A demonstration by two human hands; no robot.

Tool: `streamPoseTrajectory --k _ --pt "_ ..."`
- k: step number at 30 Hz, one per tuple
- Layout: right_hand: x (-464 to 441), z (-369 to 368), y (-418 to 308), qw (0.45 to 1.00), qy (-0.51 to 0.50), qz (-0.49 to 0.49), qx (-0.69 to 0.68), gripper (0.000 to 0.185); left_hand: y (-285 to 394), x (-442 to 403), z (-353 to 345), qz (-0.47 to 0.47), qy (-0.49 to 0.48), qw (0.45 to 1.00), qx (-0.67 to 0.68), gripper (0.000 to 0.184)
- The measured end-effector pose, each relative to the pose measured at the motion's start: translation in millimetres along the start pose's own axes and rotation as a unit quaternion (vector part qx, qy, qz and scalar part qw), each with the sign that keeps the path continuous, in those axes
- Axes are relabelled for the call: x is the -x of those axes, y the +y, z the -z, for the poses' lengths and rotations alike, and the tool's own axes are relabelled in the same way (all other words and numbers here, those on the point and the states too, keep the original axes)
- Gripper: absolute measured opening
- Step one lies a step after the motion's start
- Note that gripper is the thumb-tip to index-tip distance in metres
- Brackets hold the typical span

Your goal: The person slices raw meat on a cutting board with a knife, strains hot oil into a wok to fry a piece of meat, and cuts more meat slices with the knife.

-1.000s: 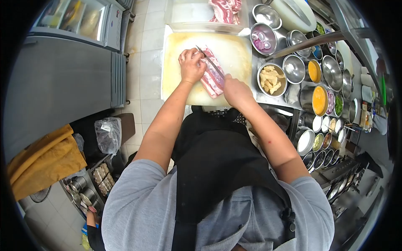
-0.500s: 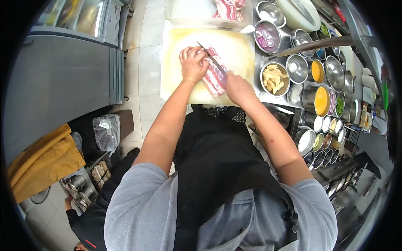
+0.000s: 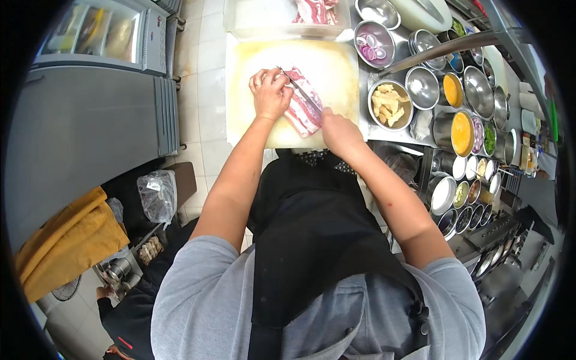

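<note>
A slab of raw, fat-streaked meat [image 3: 302,118] lies at a slant on the pale cutting board [image 3: 339,66]. My left hand [image 3: 271,96] rests over the slab's left side, fingers bent and pressing it down; part of the meat is hidden beneath. In my right hand [image 3: 341,133] is a knife [image 3: 307,98], its handle covered by the closed fist. The blade runs diagonally across the meat, its tip close beside my left fingertips. How deep the edge sits in the meat I cannot tell.
Beyond the board stands a clear tub [image 3: 264,30] with more meat [image 3: 315,12]. Steel bowls line the right side, among them one of sliced onion [image 3: 371,48] and one of yellowish pieces [image 3: 389,107]. A person in black [image 3: 135,318] is at lower left.
The view has shifted slightly, so the board appears further left. The knife has moved a little nearer my body over the meat. Both hands keep their hold.
</note>
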State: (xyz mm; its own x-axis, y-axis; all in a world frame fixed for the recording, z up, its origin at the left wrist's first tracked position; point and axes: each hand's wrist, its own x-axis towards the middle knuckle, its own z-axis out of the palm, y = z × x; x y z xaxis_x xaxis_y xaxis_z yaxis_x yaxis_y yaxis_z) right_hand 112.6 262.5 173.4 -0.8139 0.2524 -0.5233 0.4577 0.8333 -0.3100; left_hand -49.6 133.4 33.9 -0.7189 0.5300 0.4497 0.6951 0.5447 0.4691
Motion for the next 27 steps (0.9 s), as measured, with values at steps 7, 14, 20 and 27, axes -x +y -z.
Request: streamPoseTrajectory --k 7,14,20,27 --pt "-53.8 -20.8 -7.3 0.998 0.045 0.037 -0.031 0.024 -6.3 5.4 -9.4 -0.015 -0.001 0.999 0.042 0.012" --pt "-14.2 -19.0 7.3 0.999 0.025 0.017 -0.033 0.023 -1.5 3.0 -5.4 -0.011 0.018 1.0 -0.015 0.012" --pt "0.9 -24.4 11.3 0.999 0.015 -0.007 -0.052 0.023 14.6 8.8 11.9 -0.086 0.01 0.996 -0.009 0.018" --pt "-5.5 -35.5 16.4 0.996 0.038 0.01 -0.083 0.02 32.7 31.2 10.7 -0.112 -0.025 0.992 0.045 0.02"
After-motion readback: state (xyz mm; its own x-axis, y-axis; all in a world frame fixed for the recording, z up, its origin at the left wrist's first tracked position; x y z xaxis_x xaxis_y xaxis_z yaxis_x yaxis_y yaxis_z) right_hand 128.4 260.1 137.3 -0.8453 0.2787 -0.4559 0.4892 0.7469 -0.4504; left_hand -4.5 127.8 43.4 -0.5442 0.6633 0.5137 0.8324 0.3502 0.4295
